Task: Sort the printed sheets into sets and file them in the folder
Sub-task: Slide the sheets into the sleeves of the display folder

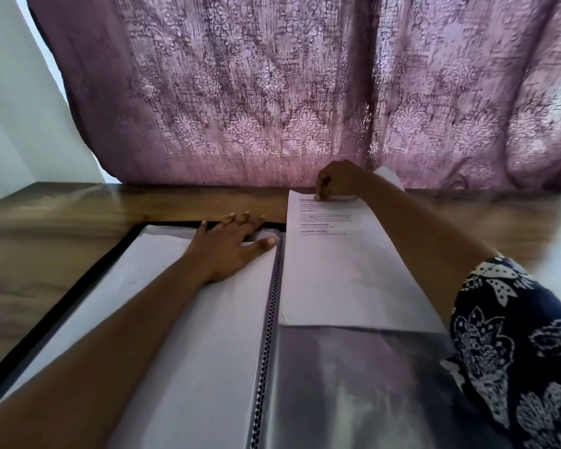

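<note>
An open black display folder [62,296] lies on the wooden table, with its perforated spine [269,319] running down the middle. My left hand [230,247] rests flat, fingers spread, on the left page, a sleeve with a white sheet [188,335] in it. My right hand [336,181] pinches the top edge of a printed sheet [340,273] that lies partway in the glossy right-hand sleeve [353,384]. The sheet's upper part sticks out past the folder's top edge. Another white sheet [387,176] shows just behind my right hand.
A purple patterned curtain [305,92] hangs right behind the table's far edge. Wooden table surface [62,218] shows left of and beyond the folder. A white wall [10,124] stands at the left. My patterned dark sleeve [515,351] fills the lower right.
</note>
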`<move>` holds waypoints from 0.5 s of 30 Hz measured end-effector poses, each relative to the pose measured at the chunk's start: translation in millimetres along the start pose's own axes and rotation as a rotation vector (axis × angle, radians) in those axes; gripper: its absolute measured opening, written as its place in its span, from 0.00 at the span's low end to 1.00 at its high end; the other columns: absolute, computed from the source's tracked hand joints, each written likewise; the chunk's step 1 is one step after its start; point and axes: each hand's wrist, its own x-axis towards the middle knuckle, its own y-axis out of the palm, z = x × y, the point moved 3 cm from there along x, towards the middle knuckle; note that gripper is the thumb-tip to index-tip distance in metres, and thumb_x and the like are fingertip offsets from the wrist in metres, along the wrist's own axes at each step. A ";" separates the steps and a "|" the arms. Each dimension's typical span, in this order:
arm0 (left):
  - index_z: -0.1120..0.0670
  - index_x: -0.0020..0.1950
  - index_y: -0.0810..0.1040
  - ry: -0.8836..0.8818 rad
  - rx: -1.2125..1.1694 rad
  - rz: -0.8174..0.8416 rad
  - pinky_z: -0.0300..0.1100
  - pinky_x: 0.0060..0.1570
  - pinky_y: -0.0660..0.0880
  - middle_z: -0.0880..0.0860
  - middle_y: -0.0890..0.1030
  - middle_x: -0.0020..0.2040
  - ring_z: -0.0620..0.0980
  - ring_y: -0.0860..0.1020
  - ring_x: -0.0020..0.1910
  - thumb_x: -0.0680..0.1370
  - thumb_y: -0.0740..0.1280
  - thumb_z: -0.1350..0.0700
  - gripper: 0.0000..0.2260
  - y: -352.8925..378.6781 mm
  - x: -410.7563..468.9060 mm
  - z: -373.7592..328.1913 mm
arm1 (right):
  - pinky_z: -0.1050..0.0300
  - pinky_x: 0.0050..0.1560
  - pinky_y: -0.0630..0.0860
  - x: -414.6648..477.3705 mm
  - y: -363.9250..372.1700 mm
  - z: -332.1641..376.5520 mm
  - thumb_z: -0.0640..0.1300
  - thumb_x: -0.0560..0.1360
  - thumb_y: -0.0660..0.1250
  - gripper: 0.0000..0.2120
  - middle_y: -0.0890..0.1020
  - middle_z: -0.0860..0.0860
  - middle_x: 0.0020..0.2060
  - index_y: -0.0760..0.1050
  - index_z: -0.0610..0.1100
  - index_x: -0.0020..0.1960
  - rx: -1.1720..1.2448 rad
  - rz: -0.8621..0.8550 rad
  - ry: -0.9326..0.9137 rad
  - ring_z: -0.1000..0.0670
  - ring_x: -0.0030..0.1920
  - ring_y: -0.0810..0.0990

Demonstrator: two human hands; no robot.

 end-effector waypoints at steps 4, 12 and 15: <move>0.38 0.78 0.51 -0.008 0.012 0.009 0.59 0.74 0.43 0.43 0.50 0.79 0.46 0.48 0.78 0.69 0.41 0.23 0.40 -2.2 -1.2 -1.5 | 0.59 0.43 0.70 -16.9 -6.7 6.2 0.46 0.69 0.75 0.10 0.84 0.42 0.45 0.84 0.43 0.47 0.110 0.221 0.014 0.49 0.42 0.76; 0.39 0.78 0.51 -0.013 0.028 -0.007 0.58 0.75 0.42 0.44 0.50 0.79 0.47 0.49 0.78 0.77 0.48 0.30 0.31 -3.9 -2.8 -3.0 | 0.68 0.28 0.69 -53.5 -19.9 30.7 0.36 0.73 0.71 0.05 0.78 0.50 0.33 0.79 0.45 0.41 0.167 0.474 0.046 0.57 0.31 0.74; 0.39 0.78 0.52 -0.003 0.028 -0.018 0.57 0.75 0.44 0.44 0.52 0.79 0.46 0.50 0.78 0.74 0.46 0.26 0.35 -2.6 -1.3 -1.3 | 0.67 0.31 0.74 -60.5 -19.7 33.7 0.35 0.73 0.70 0.05 0.80 0.50 0.36 0.79 0.44 0.43 0.168 0.530 0.056 0.56 0.34 0.77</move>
